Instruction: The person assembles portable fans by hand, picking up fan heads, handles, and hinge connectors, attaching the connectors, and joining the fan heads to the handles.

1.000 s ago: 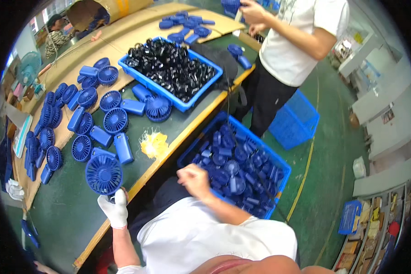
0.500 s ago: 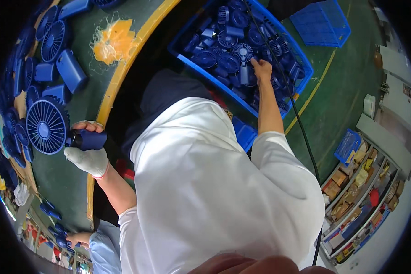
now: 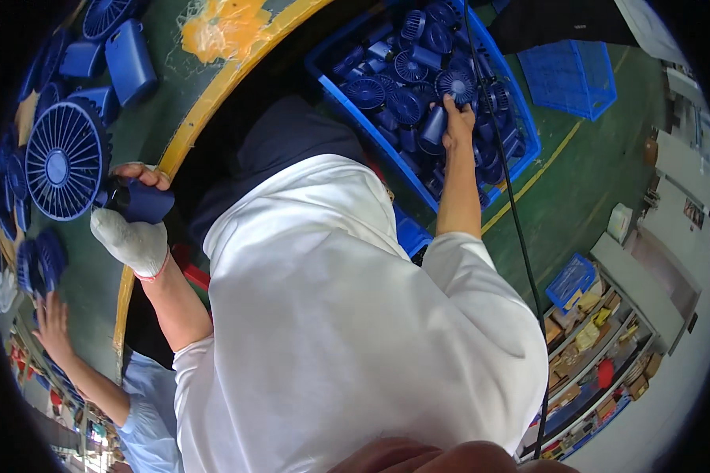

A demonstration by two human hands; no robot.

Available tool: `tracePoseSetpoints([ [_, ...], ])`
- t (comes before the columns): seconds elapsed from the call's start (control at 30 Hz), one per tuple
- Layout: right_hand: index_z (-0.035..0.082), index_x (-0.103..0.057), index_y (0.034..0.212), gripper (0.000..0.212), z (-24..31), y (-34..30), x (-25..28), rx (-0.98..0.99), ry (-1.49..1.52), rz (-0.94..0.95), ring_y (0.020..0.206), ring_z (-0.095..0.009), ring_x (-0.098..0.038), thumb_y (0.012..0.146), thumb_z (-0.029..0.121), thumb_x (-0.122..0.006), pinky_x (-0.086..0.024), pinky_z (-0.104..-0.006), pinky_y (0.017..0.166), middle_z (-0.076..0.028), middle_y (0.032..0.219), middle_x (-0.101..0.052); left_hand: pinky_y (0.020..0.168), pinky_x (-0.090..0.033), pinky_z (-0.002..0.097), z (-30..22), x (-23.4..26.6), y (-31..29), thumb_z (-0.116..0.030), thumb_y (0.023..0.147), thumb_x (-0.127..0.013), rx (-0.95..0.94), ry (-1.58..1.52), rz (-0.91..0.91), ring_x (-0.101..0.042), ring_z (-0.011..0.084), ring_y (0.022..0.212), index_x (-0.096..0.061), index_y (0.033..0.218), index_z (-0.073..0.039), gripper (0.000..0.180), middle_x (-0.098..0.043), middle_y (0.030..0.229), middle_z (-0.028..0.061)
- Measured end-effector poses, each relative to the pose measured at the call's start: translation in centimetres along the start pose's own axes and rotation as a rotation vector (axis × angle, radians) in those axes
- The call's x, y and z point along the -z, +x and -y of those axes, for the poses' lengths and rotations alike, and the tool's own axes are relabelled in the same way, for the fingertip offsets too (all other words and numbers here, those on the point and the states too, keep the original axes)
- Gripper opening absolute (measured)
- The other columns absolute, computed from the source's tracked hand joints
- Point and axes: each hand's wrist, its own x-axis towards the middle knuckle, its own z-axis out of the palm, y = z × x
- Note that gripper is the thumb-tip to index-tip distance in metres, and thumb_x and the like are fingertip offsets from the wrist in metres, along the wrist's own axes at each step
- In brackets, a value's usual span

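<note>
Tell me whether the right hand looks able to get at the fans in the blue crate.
Probably yes: the right hand is over the open blue crate, right at a blue fan, with no lid between.

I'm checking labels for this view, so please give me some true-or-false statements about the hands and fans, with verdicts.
1. The left hand wears a white glove. True.
2. The left hand holds a red handheld fan. False: that fan is blue.
3. The right hand reaches into a blue plastic crate. True.
4. The right hand is gloved. False: it is bare.
5. A black cable hangs across the view. True.
</note>
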Motion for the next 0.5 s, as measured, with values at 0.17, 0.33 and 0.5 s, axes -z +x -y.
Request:
tracePoseSetpoints([
  [0.17, 0.0, -0.054, 0.107, 0.066, 4.4, -6.2, -3.9, -0.199, 0.476, 0.382, 0.065, -0.023, -0.055, 0.09, 0.063, -0.044, -0.046, -0.0291, 0.049, -0.011, 0.085, -0.058, 0.079, -0.042, 0.0364, -0.1, -0.1, 0.2, -0.069, 0.079, -0.057, -0.014, 0.015, -0.012, -0.051, 0.0235, 0.085, -0.054, 0.107, 0.001, 0.076, -0.053, 0.093, 0.0105],
  [0.33, -0.009, -0.046, 0.127, 0.085, 4.9, -9.7, -10.2, -0.32, 1.138, 1.02, 0.071, -0.018, -0.047, 0.08, 0.059, -0.063, -0.047, -0.0261, 0.051, -0.007, 0.074, -0.044, 0.067, -0.052, 0.0387, 0.0, -0.7, 0.6, -0.061, 0.083, -0.06, -0.128, 0.008, -0.035, -0.06, 0.0251, 0.078, -0.055, 0.103, 0.008, 0.073, -0.06, 0.094, 0.0177],
  [0.5, -0.004, -0.047, 0.133, 0.081, 5.4, -11.0, -13.8, -0.296, 1.172, 1.246, 0.075, -0.021, -0.046, 0.08, 0.056, -0.061, -0.047, -0.0312, 0.056, -0.006, 0.078, -0.046, 0.065, -0.053, 0.0388, 0.1, -1.2, 0.3, -0.061, 0.083, -0.06, -0.181, 0.069, -0.049, -0.061, 0.0253, 0.076, -0.053, 0.107, 0.008, 0.074, -0.061, 0.093, 0.0192],
])
